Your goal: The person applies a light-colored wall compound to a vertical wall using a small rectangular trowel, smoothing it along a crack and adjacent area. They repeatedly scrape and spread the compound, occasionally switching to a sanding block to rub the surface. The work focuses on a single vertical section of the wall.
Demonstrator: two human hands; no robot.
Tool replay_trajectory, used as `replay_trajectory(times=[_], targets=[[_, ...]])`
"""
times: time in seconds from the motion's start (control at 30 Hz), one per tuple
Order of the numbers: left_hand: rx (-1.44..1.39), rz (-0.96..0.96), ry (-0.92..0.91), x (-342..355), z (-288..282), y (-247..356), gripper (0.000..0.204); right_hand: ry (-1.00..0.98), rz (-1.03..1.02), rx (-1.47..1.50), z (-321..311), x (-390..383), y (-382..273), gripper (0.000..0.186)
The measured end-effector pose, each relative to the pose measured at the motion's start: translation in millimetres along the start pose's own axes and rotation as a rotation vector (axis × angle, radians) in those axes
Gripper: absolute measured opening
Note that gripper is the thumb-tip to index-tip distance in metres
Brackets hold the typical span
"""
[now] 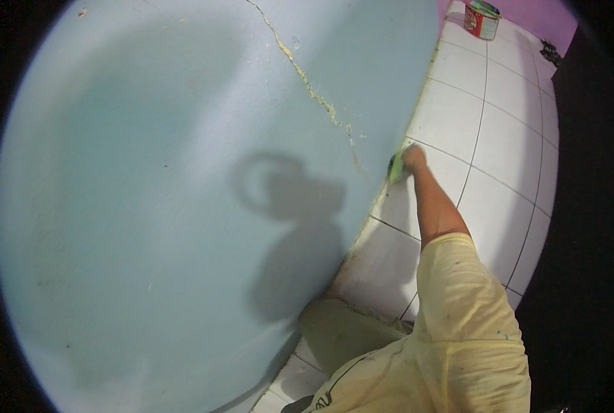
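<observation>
My right hand (415,159) reaches out along the foot of a pale blue wall (148,206), its fingers closed round a small green thing (396,168) with a darker edge. This green thing meets the seam between the wall and the white tiled floor (448,113); its exact kind is too small and blurred to tell. My bare forearm comes out of a loose pale yellow sleeve (465,289). Nothing of my left hand shows.
A jagged crack (307,82) with yellowish edges runs down the wall. At the far end stands a red tin (482,20) with something green at its top, before a pinkish-purple wall (541,20). A dark clump (549,53) lies near that corner. My shadow falls on the blue wall.
</observation>
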State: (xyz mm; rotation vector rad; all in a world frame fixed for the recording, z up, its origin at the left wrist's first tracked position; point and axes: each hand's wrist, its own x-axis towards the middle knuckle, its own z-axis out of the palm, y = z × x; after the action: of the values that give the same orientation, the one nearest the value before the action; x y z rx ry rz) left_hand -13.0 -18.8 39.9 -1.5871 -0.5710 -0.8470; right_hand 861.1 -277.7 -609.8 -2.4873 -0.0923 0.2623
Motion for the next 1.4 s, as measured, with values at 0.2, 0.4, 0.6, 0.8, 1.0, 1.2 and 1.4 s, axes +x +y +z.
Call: replay_trajectory(times=[0.2,0.4,0.6,0.8,1.0,1.2,1.4], targets=[[0.010,-0.039,0.013,3,-3,7,0.068,-0.113,0.078,0.122,-27,-34,-21,0.039],[0.003,-0.062,0.013,2,8,14,0.073,0.087,0.131,0.200,-11,-37,-29,0.034],[0.039,-0.068,0.000,4,-2,17,0.079,-0.052,0.146,-0.061,-57,-43,-69,0.028],[-0.023,-0.085,0.002,5,40,26,0.085,-0.073,0.047,-0.095,3,-22,8,0.028],[0.072,-0.089,-0.014,14,3,24,0.090,0.087,0.267,0.172,-52,-59,-71,0.031],[0.117,-0.106,-0.048,17,1,25,0.096,-0.031,0.222,0.140,-25,-111,-76,0.039],[0.251,-0.078,-0.127,32,-2,36,0.102,-0.136,0.124,0.051,7,-159,-74,0.030]])
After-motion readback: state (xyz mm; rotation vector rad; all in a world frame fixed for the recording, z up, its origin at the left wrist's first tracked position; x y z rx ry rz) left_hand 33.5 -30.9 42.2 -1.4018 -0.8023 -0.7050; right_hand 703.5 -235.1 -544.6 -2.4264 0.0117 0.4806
